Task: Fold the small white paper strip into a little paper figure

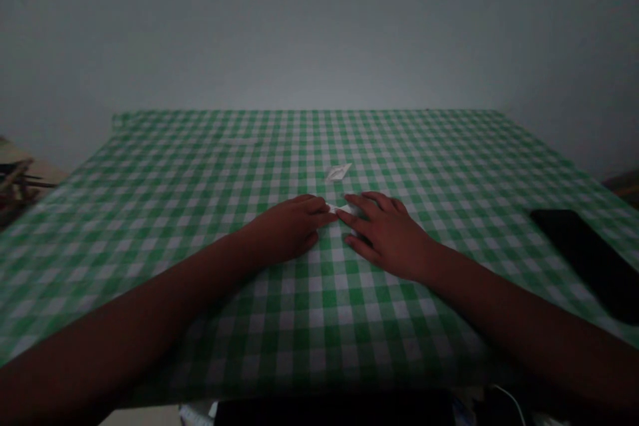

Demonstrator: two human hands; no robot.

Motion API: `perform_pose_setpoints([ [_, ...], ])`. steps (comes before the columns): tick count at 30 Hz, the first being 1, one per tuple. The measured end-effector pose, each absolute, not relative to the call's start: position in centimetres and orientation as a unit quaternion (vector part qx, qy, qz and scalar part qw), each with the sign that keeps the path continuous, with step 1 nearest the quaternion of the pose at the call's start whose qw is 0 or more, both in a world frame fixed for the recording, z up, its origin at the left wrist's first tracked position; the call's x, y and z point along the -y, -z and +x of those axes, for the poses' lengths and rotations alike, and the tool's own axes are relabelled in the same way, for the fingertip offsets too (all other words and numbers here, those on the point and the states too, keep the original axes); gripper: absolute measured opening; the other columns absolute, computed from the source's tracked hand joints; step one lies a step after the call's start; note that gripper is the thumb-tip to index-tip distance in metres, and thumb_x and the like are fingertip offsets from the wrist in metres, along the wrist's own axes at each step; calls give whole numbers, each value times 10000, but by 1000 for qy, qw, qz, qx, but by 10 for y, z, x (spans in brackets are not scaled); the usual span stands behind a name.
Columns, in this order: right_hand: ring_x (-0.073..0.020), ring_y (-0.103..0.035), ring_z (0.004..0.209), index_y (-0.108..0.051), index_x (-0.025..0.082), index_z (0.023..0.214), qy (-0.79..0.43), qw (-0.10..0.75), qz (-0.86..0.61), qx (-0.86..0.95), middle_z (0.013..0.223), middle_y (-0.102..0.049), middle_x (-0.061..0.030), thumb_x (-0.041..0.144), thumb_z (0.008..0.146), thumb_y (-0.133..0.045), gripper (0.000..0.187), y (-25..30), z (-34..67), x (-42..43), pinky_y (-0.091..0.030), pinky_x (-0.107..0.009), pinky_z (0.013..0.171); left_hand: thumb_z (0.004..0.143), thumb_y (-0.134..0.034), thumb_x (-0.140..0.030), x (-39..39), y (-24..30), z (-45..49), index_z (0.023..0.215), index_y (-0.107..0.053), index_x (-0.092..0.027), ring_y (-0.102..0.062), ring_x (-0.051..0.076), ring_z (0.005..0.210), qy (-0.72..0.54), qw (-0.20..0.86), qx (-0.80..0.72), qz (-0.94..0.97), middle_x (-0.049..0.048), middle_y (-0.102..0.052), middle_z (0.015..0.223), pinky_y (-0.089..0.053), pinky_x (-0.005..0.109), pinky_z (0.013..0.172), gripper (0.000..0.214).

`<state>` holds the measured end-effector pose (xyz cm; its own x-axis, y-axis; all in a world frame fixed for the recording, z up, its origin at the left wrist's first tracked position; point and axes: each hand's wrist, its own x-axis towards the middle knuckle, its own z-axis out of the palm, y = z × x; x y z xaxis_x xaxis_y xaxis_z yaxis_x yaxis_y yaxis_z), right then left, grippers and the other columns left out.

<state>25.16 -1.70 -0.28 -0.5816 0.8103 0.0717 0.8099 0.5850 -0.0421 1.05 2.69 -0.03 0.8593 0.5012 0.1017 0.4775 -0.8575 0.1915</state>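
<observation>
A small piece of white paper [333,208] lies on the checked cloth, mostly hidden under my fingers. My left hand [292,227] comes in from the left, its fingers closed together on the paper's left end. On the other side, my right hand [382,231] rests with spread fingers; its index fingertip touches the paper close to my left fingertips. Just beyond both hands lies a folded white paper piece [339,172], slanted and apart from them.
A green and white checked tablecloth [319,319] covers the table. At the right edge lies a dark, flat, phone-like object [586,259]. A pale wall [319,33] stands behind the table. Blurred brown items [17,183] are at the far left, beyond the table.
</observation>
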Motion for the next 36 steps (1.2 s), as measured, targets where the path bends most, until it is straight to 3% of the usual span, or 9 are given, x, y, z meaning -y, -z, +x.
perform_pose_setpoints([
  [12,-429,-321,1410,-485,327,1454,18,17,-494,869,1584,-357,-113,544,982,-415,524,2,252,23,-355,-646,1026,908,-503,-135,-28,2,7,1367,-543,-161,-514,253,1249,-51,62,-249,965,129,-565,1338,-428,419,1095,461],
  [18,-444,-349,1393,-541,311,1411,37,7,-542,839,1552,-400,-153,553,976,-419,513,-5,257,23,-362,-680,998,919,-514,-171,-29,5,3,1367,-542,-146,-499,263,1288,-67,59,-237,967,144,-548,1381,-430,430,1102,450],
  [22,-430,-408,1355,-559,240,1392,45,-3,-565,824,1535,-429,-157,551,970,-414,543,-9,264,23,-372,-657,1014,940,-495,-197,-26,9,4,1363,-542,-154,-504,262,1287,-96,70,-231,966,147,-544,1377,-447,443,1089,428],
  [31,-421,-394,1378,-345,238,1538,84,-14,-699,710,1588,-349,-138,621,959,-365,695,-11,338,56,-359,-618,1065,964,-505,-248,-12,12,27,1419,-493,-141,-449,297,1352,-115,112,-174,972,173,-495,1438,-419,498,1122,468],
  [36,-467,-370,1375,-300,228,1557,87,-11,-785,613,1600,-318,-157,683,948,-294,760,-1,381,71,-330,-699,1038,967,-488,-233,-10,9,32,1433,-465,-146,-435,298,1367,-101,95,-171,975,171,-475,1454,-425,516,1115,475],
])
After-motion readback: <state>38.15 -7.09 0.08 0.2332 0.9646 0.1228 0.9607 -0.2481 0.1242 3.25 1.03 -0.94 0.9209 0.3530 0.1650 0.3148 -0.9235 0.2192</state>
